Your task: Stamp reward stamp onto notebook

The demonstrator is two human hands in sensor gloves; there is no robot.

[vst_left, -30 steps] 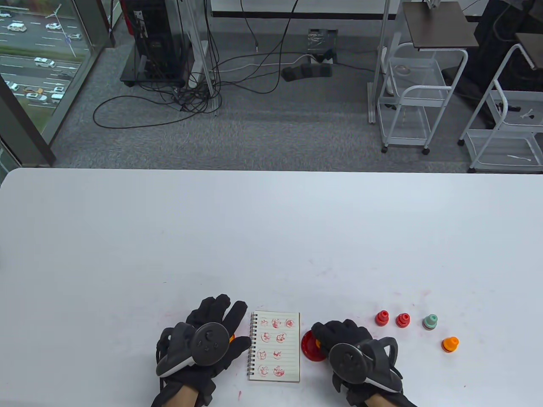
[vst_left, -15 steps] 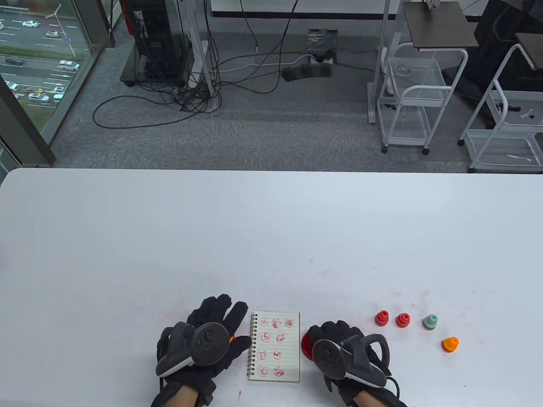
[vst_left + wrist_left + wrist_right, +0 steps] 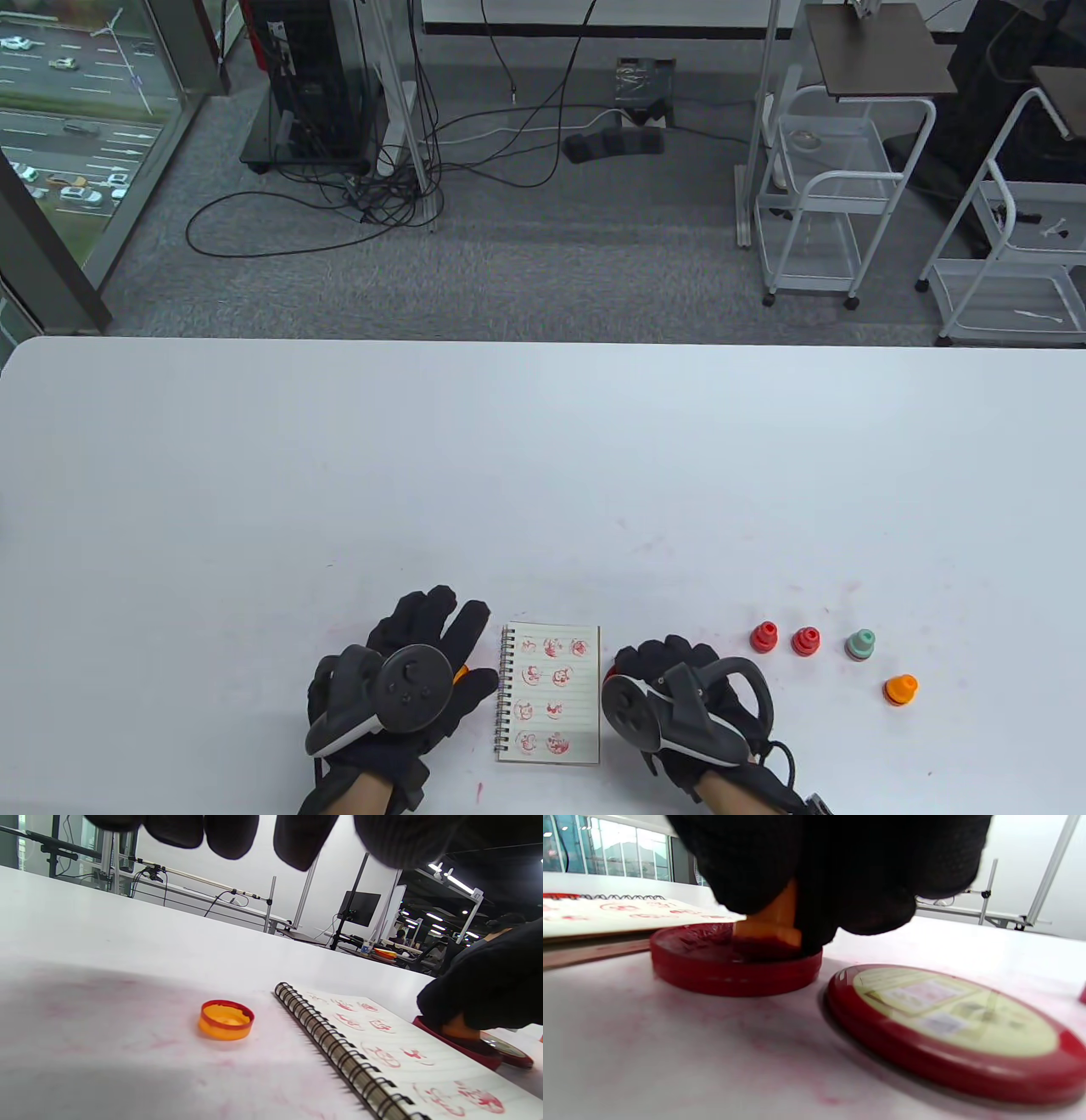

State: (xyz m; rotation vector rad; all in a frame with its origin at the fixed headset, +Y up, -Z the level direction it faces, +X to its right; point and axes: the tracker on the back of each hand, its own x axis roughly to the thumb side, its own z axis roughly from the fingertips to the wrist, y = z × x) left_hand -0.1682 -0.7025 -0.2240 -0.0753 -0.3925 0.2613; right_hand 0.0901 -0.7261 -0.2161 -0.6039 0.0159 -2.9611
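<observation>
Orange stamp point(image 3: 772, 918) gripped by right hand point(image 3: 679, 688), pressed into red ink pad point(image 3: 729, 963) just right of notebook point(image 3: 551, 692). Left hand point(image 3: 407, 679) open above orange cap point(image 3: 225, 1019). Risks: over-inking and smearing; overprinting crowded page; unheld notebook sliding on table point(image 3: 543, 475)

Overhead table view; wrist views low, seemingly tabletop-level.

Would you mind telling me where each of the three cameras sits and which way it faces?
Table view: overhead, looking down; both hands, left hand and right hand, flank the notebook.
Left wrist view: low by the table, facing the orange cap; fingertips hang above.
Right wrist view: low, facing the orange stamp pressed onto the ink pad.
Shared: both wrist views show notebook and pad.
</observation>
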